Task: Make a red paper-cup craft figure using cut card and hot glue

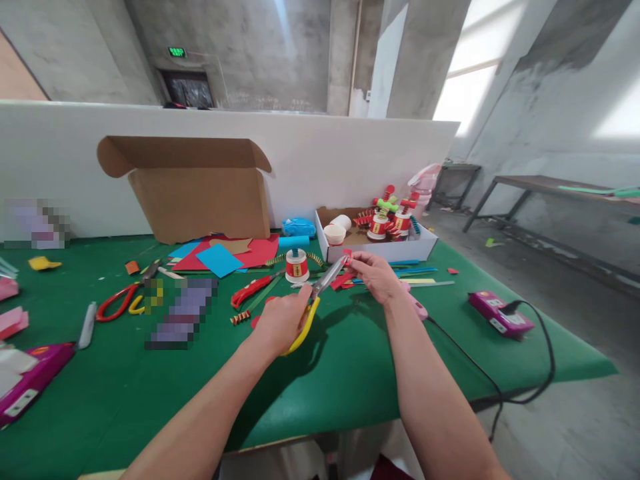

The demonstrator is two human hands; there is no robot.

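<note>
An open cardboard box point(200, 200) stands at the back edge of the tabletop point(350, 373), a white box point(380, 252) of paper-cup crafts point(387, 223) near the back right corner, red-handled scissors point(116, 301) toward the left edge.

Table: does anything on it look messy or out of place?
Yes. A black cable from the pink device loops off the table's edge toward the floor, easy to snag. Red scissors and a red scrap lie scattered.
</note>
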